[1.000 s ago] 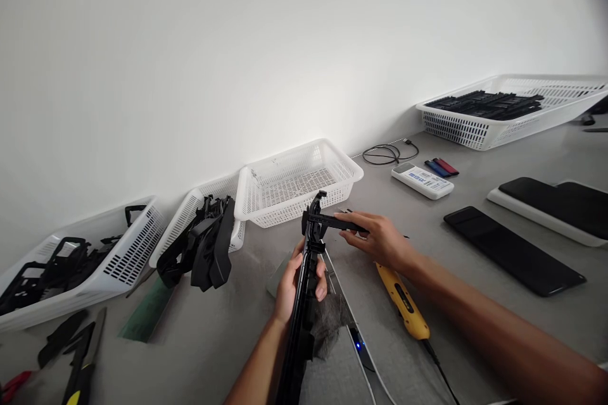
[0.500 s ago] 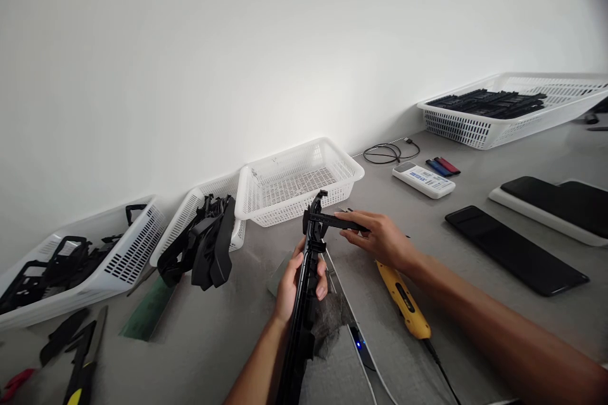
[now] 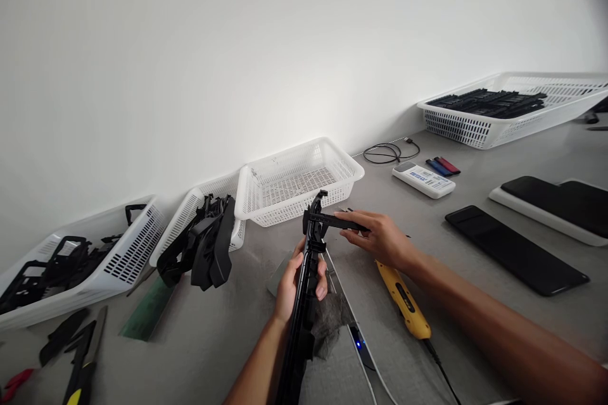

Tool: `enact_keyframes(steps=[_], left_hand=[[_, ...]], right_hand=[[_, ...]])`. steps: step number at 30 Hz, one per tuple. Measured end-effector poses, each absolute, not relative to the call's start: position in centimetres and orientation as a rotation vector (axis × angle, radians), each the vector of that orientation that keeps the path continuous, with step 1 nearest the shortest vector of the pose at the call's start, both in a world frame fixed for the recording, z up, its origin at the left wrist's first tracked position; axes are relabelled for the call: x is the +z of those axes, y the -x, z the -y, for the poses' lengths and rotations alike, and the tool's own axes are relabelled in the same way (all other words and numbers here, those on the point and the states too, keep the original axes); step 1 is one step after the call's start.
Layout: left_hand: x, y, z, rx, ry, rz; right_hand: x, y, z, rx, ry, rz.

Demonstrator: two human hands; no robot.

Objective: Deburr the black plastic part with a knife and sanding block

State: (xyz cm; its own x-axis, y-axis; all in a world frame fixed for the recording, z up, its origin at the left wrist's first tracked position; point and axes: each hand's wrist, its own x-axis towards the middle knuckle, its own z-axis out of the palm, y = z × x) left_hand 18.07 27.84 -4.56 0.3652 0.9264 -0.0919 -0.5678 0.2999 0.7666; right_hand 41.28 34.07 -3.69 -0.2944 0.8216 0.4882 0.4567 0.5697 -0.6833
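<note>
A long black plastic strip-shaped part (image 3: 302,304) stands tilted away from me, its near end running off the bottom edge. My left hand (image 3: 288,288) is closed around its upper half, fingers showing on both sides. What looks like a black caliper (image 3: 339,221) lies across the part near its far tip, one jaw on the left side. My right hand (image 3: 377,235) pinches the tool's beam from the right; a thin dark end pokes out beyond the hand. Beneath the right wrist lies a yellow corded handheld tool (image 3: 403,300).
A white basket (image 3: 299,215) stands ahead; two more, left, hold black parts. A far-right basket (image 3: 456,130) holds black strips. Also here: a white box-like device (image 3: 422,180), black phone-like slab (image 3: 515,250), coiled cable (image 3: 382,153), green sheet (image 3: 148,307), knife (image 3: 88,354).
</note>
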Motion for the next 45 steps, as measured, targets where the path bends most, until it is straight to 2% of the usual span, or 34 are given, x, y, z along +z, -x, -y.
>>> enact_keyframes(steps=[45], left_hand=[[-5.6,-17.9,-28.1,1.095,-0.693,-0.584]], right_hand=[[-3.9,-41.1,-34.0,0.697,1.035,1.853]])
